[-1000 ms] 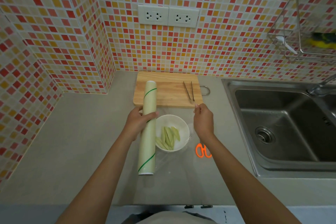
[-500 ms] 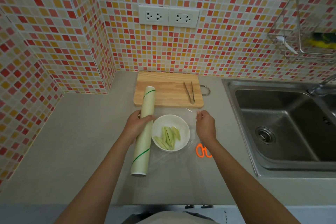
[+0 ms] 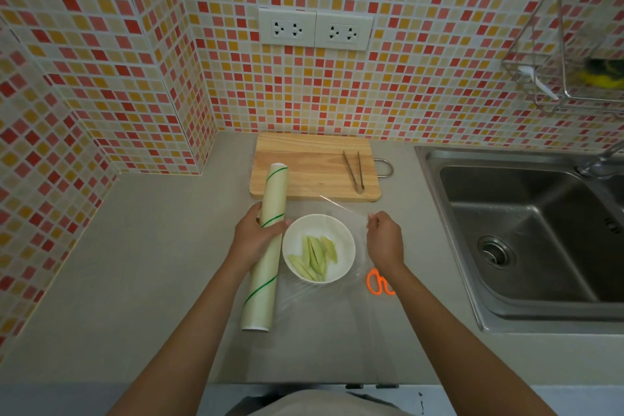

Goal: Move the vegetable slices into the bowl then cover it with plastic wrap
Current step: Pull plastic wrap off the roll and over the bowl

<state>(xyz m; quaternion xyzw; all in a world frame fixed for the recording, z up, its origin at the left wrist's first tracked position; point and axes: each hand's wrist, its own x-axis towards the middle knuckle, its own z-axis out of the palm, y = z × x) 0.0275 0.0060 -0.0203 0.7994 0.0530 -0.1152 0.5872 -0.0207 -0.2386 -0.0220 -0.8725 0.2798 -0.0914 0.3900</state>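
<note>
Roll (image 3: 266,248) has slid left, off the bowl (image 3: 318,248)'s nine o'clock; left hand (image 3: 257,236) grips it, right hand (image 3: 385,240) pinches the stretched plastic wrap (image 3: 341,207) above the vegetable slices (image 3: 314,257).

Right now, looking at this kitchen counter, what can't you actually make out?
- Scissors: only the orange handles show; the right hand and wrist hide the blades.
- Plastic wrap sheet: nearly see-through, so its edges and whether it touches the bowl rim are unclear.
- Wire rack contents: cut off by the right edge.
- Faucet: mostly out of frame.
- Left hand fingertips: hidden behind the roll.
</note>
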